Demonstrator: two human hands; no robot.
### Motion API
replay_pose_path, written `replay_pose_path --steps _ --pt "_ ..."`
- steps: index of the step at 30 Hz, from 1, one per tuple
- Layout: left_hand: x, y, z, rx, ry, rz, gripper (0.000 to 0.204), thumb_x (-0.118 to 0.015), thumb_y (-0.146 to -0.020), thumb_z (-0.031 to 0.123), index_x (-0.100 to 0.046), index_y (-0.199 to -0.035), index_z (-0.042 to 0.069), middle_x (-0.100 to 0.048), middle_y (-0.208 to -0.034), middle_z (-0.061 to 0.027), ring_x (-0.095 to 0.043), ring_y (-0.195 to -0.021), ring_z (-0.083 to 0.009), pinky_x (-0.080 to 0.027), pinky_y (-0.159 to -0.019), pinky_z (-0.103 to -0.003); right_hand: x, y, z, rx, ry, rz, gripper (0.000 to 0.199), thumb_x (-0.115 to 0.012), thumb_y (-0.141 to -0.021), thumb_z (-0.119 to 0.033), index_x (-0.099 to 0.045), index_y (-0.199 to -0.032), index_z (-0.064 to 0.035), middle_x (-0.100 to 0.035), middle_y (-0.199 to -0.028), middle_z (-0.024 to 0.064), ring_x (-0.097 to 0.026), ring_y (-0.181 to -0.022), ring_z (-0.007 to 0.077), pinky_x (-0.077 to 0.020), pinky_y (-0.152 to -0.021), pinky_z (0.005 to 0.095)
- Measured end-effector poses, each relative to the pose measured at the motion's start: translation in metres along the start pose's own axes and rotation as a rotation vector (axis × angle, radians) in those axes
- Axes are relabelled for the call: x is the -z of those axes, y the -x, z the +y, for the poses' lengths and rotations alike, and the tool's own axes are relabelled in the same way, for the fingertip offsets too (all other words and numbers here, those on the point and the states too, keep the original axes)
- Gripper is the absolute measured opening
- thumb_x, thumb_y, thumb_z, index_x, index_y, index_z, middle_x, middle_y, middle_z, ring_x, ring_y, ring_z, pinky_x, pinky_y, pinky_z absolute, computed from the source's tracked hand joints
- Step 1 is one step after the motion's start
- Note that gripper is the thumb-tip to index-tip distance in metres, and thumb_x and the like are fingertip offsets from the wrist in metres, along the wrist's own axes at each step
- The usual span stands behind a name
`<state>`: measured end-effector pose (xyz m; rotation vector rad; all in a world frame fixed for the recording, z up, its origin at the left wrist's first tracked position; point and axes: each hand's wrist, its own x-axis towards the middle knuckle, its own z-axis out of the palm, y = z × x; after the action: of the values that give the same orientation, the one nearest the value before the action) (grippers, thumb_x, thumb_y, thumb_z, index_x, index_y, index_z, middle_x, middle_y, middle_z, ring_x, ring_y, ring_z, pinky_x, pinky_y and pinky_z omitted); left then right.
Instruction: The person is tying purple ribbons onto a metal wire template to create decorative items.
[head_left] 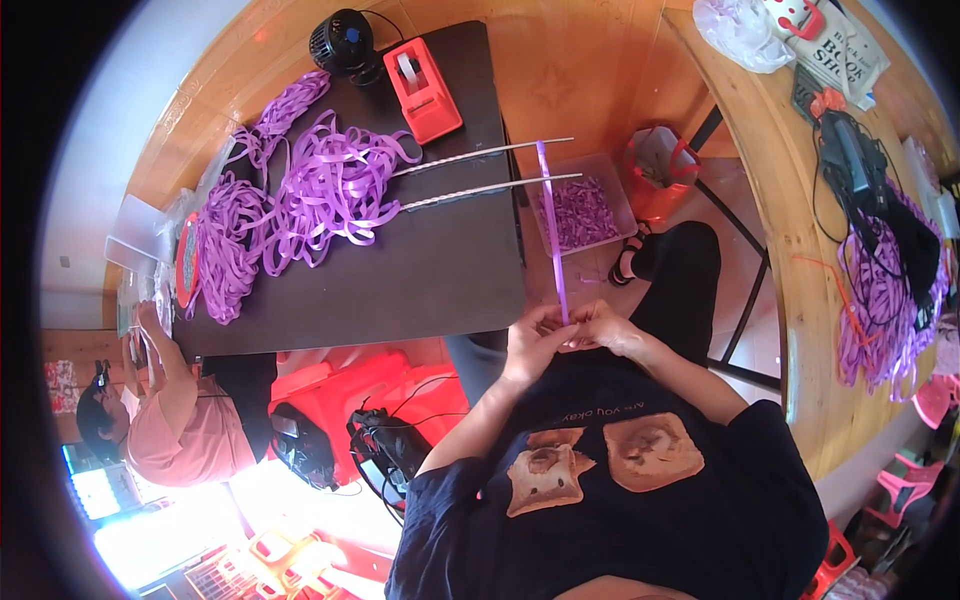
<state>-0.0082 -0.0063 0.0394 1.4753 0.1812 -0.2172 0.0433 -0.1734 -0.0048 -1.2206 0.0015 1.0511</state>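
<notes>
A narrow purple ribbon [556, 240] runs from my hands to two thin metal rods [490, 188] that jut past the table's right edge. It appears looped over the rods near their tips. In front of my chest, my left hand [537, 342] pinches the ribbon's near end between bent fingers. My right hand [603, 328] is closed against the left, its fingertips on the same end. The exact grip is partly hidden where the fingers meet. Loose heaps of purple ribbon [335, 185] lie on the dark table [400, 290] around the rods' far ends.
A red tape dispenser [428, 100] and a black fan [343, 45] stand at the table's back. Below the rods sits a plastic bin [612, 170] of purple pieces, beside a red bag [662, 170]. A wooden table [800, 300] is at right. Another person [190, 430] works at left.
</notes>
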Motion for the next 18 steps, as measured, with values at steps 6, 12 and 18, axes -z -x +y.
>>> replay_pose_path --steps 6,12,18 --pt "-0.009 0.004 -0.003 -0.113 -0.283 0.228 0.016 -0.074 -0.077 0.006 -0.064 -0.087 -0.001 -0.061 -0.073 -0.0028 -0.057 -0.062 -0.0059 -0.046 -0.056 -0.021 -0.004 -0.002 0.004 0.012 -0.128 -0.058 0.015 -0.063 -0.073 0.002 -0.068 -0.087 0.0021 -0.067 -0.074 0.0078 -0.061 -0.061 0.009 -0.0467 -0.055 0.0188" --pt "-0.006 -0.013 -0.001 -0.001 -0.054 0.236 0.016 -0.072 -0.08 0.006 -0.065 -0.094 0.002 -0.062 -0.076 0.0003 -0.056 -0.064 -0.0054 -0.046 -0.057 -0.019 -0.009 0.011 -0.003 -0.004 -0.014 -0.001 0.013 -0.066 -0.078 -0.004 -0.069 -0.089 0.0013 -0.068 -0.078 0.0064 -0.061 -0.065 0.0097 -0.0481 -0.062 0.0197" --pt "-0.016 -0.03 0.01 0.062 0.307 0.2 0.013 -0.068 -0.084 0.006 -0.065 -0.096 0.003 -0.063 -0.078 0.0004 -0.056 -0.07 -0.0039 -0.044 -0.062 -0.018 -0.017 0.035 -0.007 0.08 0.042 0.013 0.013 -0.067 -0.081 -0.005 -0.07 -0.092 0.002 -0.067 -0.079 0.0045 -0.059 -0.069 0.009 -0.0456 -0.065 0.0214"
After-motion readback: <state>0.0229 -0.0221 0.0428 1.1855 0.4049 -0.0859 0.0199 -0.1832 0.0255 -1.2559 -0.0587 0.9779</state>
